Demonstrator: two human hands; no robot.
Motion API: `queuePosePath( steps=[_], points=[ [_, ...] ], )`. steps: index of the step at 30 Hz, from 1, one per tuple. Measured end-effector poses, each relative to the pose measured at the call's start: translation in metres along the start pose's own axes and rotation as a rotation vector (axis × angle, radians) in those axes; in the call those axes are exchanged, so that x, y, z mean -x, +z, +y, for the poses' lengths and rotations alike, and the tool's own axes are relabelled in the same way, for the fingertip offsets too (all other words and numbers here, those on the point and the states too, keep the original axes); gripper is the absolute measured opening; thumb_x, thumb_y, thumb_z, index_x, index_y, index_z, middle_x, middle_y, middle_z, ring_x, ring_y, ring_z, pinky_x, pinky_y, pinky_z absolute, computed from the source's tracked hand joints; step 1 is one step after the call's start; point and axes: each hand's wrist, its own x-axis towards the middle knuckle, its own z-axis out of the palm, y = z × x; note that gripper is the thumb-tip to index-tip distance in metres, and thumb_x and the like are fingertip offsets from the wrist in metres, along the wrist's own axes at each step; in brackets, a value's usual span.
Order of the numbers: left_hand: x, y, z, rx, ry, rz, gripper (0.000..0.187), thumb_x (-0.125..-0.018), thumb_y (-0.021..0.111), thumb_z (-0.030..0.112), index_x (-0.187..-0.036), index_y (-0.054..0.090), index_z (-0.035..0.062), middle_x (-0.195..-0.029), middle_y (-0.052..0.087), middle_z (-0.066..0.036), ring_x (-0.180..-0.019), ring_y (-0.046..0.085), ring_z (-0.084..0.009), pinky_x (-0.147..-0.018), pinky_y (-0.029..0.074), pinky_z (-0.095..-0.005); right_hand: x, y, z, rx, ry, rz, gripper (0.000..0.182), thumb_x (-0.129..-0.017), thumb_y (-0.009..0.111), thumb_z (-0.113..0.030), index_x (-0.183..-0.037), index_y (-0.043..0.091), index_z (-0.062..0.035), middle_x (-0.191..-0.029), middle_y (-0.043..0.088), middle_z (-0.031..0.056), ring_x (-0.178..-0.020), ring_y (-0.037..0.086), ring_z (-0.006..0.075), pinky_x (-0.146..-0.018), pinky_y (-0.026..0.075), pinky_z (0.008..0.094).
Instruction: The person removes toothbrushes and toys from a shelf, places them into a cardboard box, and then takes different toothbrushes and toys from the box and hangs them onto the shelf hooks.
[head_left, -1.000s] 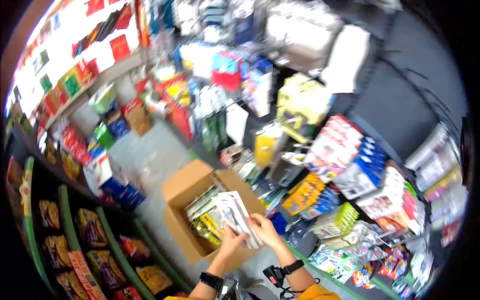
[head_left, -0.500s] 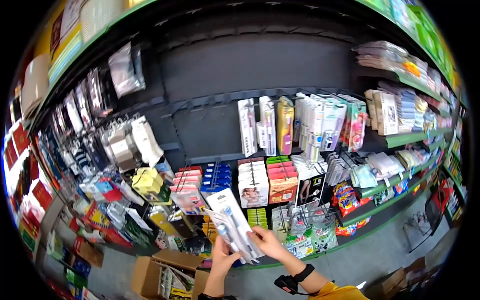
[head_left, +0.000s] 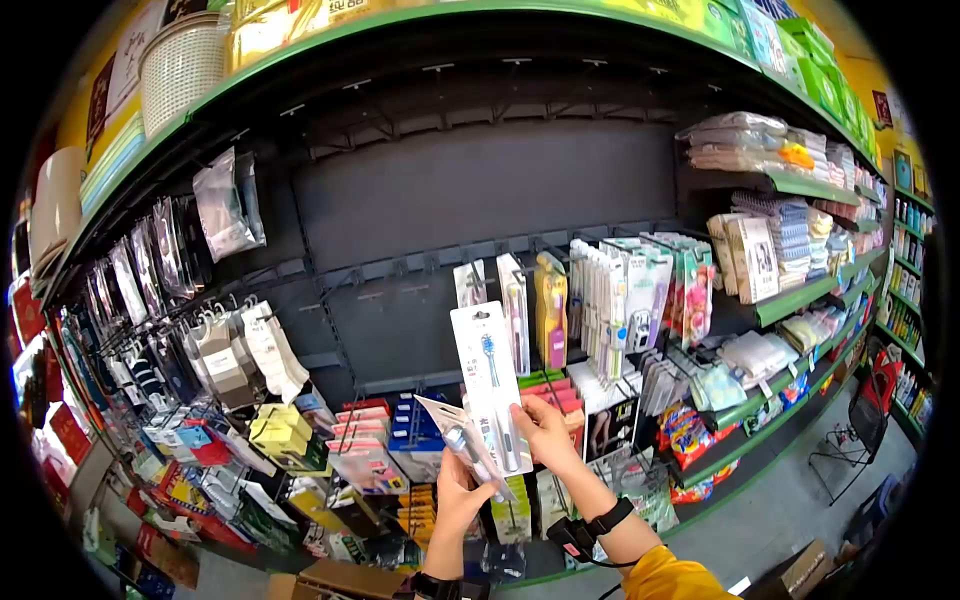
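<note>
My right hand point(head_left: 546, 434) pinches the edge of a white blister-packed toothbrush point(head_left: 488, 385), held upright with its hang hole at the top. The blue bristles and pale handle show through the clear front. Lower and to the left, my left hand point(head_left: 460, 503) grips more packaged toothbrushes point(head_left: 470, 450), tilted and partly overlapped by the upright pack. Behind my hands, a yellow toothbrush pack point(head_left: 551, 310) and several white toothbrush packs point(head_left: 602, 300) hang on rack hooks. A slim white pack point(head_left: 514, 310) hangs just behind the one in my right hand.
Socks point(head_left: 270, 350) and dark packets hang at the left. Blue packs point(head_left: 415, 425) hang below, left of my hands. Green-edged shelves point(head_left: 800, 298) with folded towels project at the right. A cardboard box point(head_left: 350, 578) stands low in front, and a black chair point(head_left: 865, 420) at the far right.
My right hand has lifted one toothbrush pack up and apart from the others, which stay in my left hand. The view has tilted upward, so the rack sits lower in it.
</note>
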Motion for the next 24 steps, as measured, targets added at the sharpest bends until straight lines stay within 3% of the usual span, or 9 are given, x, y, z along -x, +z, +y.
queuePosePath(
  steps=[7,9,15,18,19,21,24],
  points=[
    [-0.041,-0.005,-0.005,0.029,0.004,-0.009,0.070,-0.059,0.062,-0.005,-0.121,0.031,0.0007,-0.114,0.045,-0.009,-0.109,0.043,-0.0185,-0.092,0.033,-0.0317,-0.036,-0.003,0.017,0.046,0.012,0.032,0.016,-0.086,0.050,-0.014,-0.086,0.055,0.0011,-0.062,0.046,-0.0005,-0.058,0.039,0.0063,-0.053,0.034,0.0223],
    [-0.044,-0.011,-0.015,0.007,-0.002,-0.041,0.081,-0.056,0.066,0.001,-0.127,0.028,-0.0002,-0.129,0.035,-0.014,-0.115,0.039,-0.0236,-0.096,0.033,-0.0365,-0.039,-0.004,0.020,0.038,0.055,-0.004,0.015,-0.086,0.050,-0.012,-0.087,0.054,0.0020,-0.070,0.051,-0.0030,-0.064,0.042,0.0033,-0.056,0.034,0.0188],
    [-0.057,-0.013,-0.020,0.037,-0.002,-0.071,0.078,-0.059,0.065,-0.003,-0.127,0.028,-0.0004,-0.130,0.033,-0.014,-0.121,0.034,-0.0282,-0.096,0.036,-0.0382,-0.052,-0.001,0.035,0.024,0.048,0.026,0.017,-0.086,0.049,-0.015,-0.088,0.055,0.0014,-0.068,0.051,0.0012,-0.063,0.043,0.0070,-0.057,0.036,0.0224],
    [-0.069,-0.019,-0.030,0.014,0.011,-0.079,0.078,-0.058,0.064,-0.004,-0.127,0.027,-0.0003,-0.129,0.035,-0.014,-0.119,0.036,-0.0263,-0.095,0.037,-0.0368,-0.061,0.003,0.038,-0.015,0.001,0.046,0.017,-0.085,0.050,-0.015,-0.087,0.054,0.0018,-0.064,0.050,0.0028,-0.060,0.043,0.0081,-0.055,0.036,0.0239],
    [-0.074,-0.023,-0.036,0.005,-0.006,-0.067,0.074,-0.058,0.062,-0.007,-0.124,0.029,0.0002,-0.121,0.040,-0.012,-0.113,0.041,-0.0227,-0.092,0.037,-0.0340,-0.066,0.003,0.043,-0.016,-0.003,0.051,0.017,-0.085,0.050,-0.015,-0.087,0.054,0.0018,-0.064,0.050,0.0028,-0.060,0.043,0.0081,-0.055,0.036,0.0239],
    [-0.088,-0.027,-0.040,-0.020,-0.029,-0.058,0.066,-0.058,0.059,-0.009,-0.117,0.032,0.0004,-0.109,0.047,-0.009,-0.104,0.047,-0.0186,-0.087,0.037,-0.0304,-0.081,0.003,0.058,0.140,0.038,0.022,0.018,-0.086,0.051,-0.014,-0.090,0.055,0.0029,-0.071,0.053,-0.0003,-0.065,0.044,0.0055,-0.058,0.037,0.0208],
    [-0.112,-0.036,-0.054,-0.122,0.009,-0.071,0.067,-0.058,0.059,-0.009,-0.119,0.031,-0.0001,-0.109,0.048,-0.010,-0.102,0.048,-0.0180,-0.084,0.038,-0.0290,-0.101,0.005,0.067,0.246,0.014,0.056,0.018,-0.084,0.052,-0.015,-0.087,0.056,0.0028,-0.063,0.051,0.0025,-0.059,0.043,0.0075,-0.054,0.037,0.0233]
  ],
)
